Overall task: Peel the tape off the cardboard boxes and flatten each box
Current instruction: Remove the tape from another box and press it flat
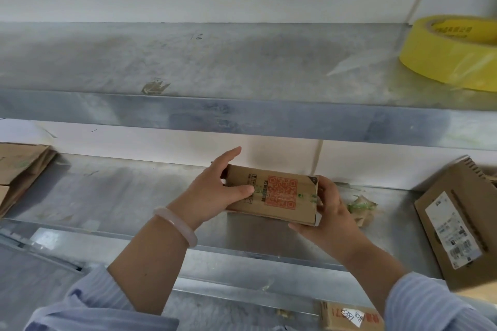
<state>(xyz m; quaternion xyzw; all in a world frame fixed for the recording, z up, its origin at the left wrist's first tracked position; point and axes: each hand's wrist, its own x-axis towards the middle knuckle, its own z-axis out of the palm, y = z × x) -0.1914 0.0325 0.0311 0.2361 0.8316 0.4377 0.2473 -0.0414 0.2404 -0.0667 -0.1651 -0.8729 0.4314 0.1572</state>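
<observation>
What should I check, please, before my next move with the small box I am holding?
1. Grip of the left hand on the small box, left end: ok.
2. Grip of the right hand on its right end: ok.
3. Tape fully off: cannot tell; greenish marks show near the right end.
4. Box flattened: cannot tell.
5. Bare shelf below for pressing: ok.
6. Is the crumpled wad out from under the box: ok, it lies beside the right hand.

matt cardboard box [271, 193], dull metal shelf [113, 196]
</observation>
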